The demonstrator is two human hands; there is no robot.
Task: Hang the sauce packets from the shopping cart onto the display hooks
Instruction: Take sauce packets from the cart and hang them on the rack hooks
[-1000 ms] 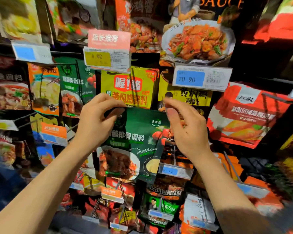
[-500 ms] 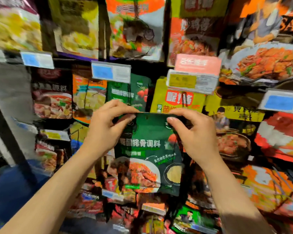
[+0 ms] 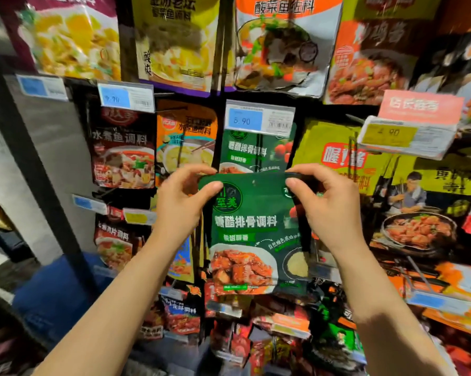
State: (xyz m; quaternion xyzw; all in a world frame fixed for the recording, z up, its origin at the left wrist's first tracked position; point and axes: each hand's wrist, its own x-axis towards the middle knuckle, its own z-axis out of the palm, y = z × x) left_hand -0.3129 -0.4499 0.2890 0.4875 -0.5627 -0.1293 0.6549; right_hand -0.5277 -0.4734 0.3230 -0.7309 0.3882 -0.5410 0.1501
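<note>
The dark green glossy plastic sauce packet (image 3: 252,232), printed with white characters and a plate of glazed ribs, hangs flat between the person's two hands, its top edge level with the lower part of an identical green packet already on the rack (image 3: 254,151). A small hang hole shows near the middle of the held packet's top strip. The left hand (image 3: 184,198) pinches the top left corner, thumb on the front and fingers curled behind; the right hand (image 3: 325,202) pinches the top right corner the same way. Both are clamped on the packet, which touches nothing else that I can make out.

The matching packet hangs under a white and blue price tag reading 5.90 (image 3: 260,119), and the hook itself is hidden behind that tag. So the spot looks chosen, but this packet is not yet threaded: it sits below the tag and would need lifting and lining its hole up with the hook tip. The shopping cart is out of sight, so how many packets remain I cannot tell.

Around it the rack is crowded: an orange packet (image 3: 186,142) to the left, a yellow-green packet with a red label (image 3: 337,158) to the right, and a yellow price tag (image 3: 404,137) beyond.
</note>
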